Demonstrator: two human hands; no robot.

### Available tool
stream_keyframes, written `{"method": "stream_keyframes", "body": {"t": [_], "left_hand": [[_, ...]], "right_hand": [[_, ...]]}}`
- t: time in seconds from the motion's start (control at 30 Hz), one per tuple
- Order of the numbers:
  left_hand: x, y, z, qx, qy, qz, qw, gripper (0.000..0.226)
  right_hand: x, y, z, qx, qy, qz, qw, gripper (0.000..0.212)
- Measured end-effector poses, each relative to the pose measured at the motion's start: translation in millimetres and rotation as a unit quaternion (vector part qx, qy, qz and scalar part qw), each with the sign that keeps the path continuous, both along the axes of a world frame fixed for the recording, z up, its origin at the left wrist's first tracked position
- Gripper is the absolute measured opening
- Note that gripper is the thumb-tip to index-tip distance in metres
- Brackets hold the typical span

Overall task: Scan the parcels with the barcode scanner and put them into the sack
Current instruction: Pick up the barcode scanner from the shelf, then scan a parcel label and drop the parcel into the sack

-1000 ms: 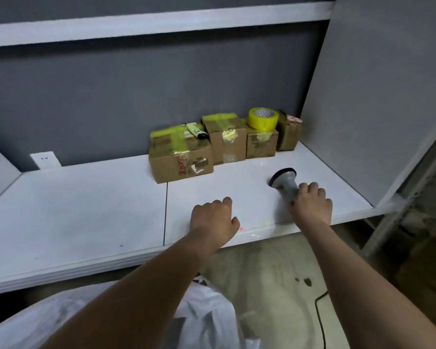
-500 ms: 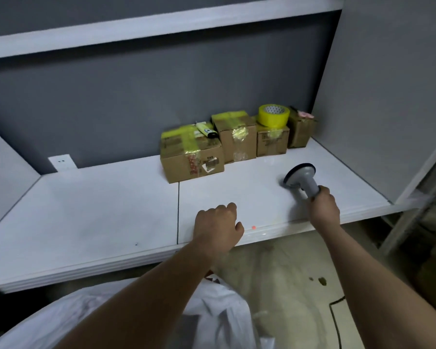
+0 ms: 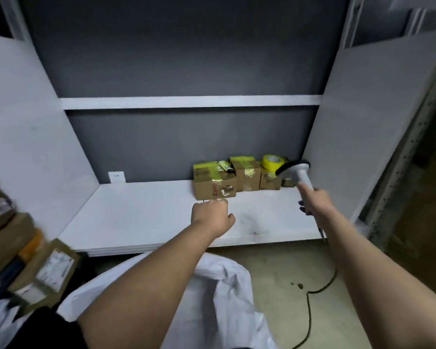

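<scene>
A: Four cardboard parcels noted at the back right of the white shelf (image 3: 149,212), in a row against the dark back panel. Largest parcel (image 3: 214,182) is leftmost, yellow tape across its top. Second parcel (image 3: 245,176) touches it on the right. Third parcel (image 3: 269,180) carries a roll of yellow tape (image 3: 273,161). The fourth is mostly hidden behind the scanner.

B: State of the hands?

A: Right hand (image 3: 314,200) is wrapped round the grip of the barcode scanner (image 3: 298,171), held off the shelf, head up near the tape roll. Its dark cable (image 3: 310,295) trails down to the floor. Left hand (image 3: 212,216) is loosely curled, holds nothing, knuckles just in front of the largest parcel. Contact with that parcel: cannot tell.

B: Sack?

A: White sack (image 3: 219,298) lies below the shelf's front edge, between the forearms, its mouth rumpled. Contents not visible.

B: Other entries?

A: A small yellow-and-black object (image 3: 225,166) lies on the largest parcel; identity unclear. A wall socket (image 3: 116,177) sits at the back, left of the row. More labelled boxes (image 3: 45,270) are stacked at the far left, blurred.
</scene>
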State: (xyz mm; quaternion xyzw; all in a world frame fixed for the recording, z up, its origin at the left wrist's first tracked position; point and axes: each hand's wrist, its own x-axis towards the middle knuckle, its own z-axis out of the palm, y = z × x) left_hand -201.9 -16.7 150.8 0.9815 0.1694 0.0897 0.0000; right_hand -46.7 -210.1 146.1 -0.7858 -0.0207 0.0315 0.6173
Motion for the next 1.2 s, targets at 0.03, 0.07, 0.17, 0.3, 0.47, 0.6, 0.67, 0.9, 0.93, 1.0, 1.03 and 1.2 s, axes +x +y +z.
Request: {"method": "stream_keyframes", "body": {"t": [0.03,0.07,0.17,0.3,0.47,0.6,0.67,0.9,0.93,1.0,1.03,1.2], "left_hand": [[-19,-1,10,-0.004,-0.008,0.006,1.0,0.031],[-37,0,19,-0.007,-0.017,0.011,1.0,0.03],[-91,6,44,-0.003,-0.043,0.022,0.999,0.028],[-160,25,64,0.007,-0.075,0.04,0.996,0.028],[-227,67,73,-0.013,-0.106,0.076,0.991,0.027],[-264,113,65,-0.03,-0.117,0.127,0.985,0.026],[-278,135,58,-0.03,-0.115,0.153,0.981,0.026],[-321,184,43,-0.024,-0.073,0.216,0.973,0.025],[-326,186,41,-0.024,-0.071,0.219,0.973,0.025],[-336,189,37,-0.022,-0.074,0.223,0.972,0.025],[-341,189,35,-0.02,-0.074,0.225,0.971,0.024],[-376,175,17,-0.03,-0.056,0.218,0.974,0.015]], "right_hand": [[-19,-1,14,0.007,-0.007,0.02,1.0,0.025],[-37,-2,27,0.012,-0.014,0.041,0.999,0.018],[-87,-5,62,-0.011,-0.027,0.074,0.997,0.018],[-149,-4,98,-0.089,-0.078,0.094,0.988,0.029],[-211,28,141,-0.133,-0.174,0.15,0.964,0.03],[-241,76,152,-0.107,-0.199,0.193,0.955,0.015],[-252,101,147,-0.09,-0.199,0.228,0.949,0.011],[-294,180,115,0.004,-0.148,0.306,0.94,0.018],[-301,188,111,0.011,-0.137,0.309,0.941,0.018],[-310,200,103,0.028,-0.109,0.316,0.942,0.017],[-315,205,98,0.035,-0.089,0.322,0.942,0.016],[-351,209,76,0.03,0.012,0.359,0.933,0.01]]}}
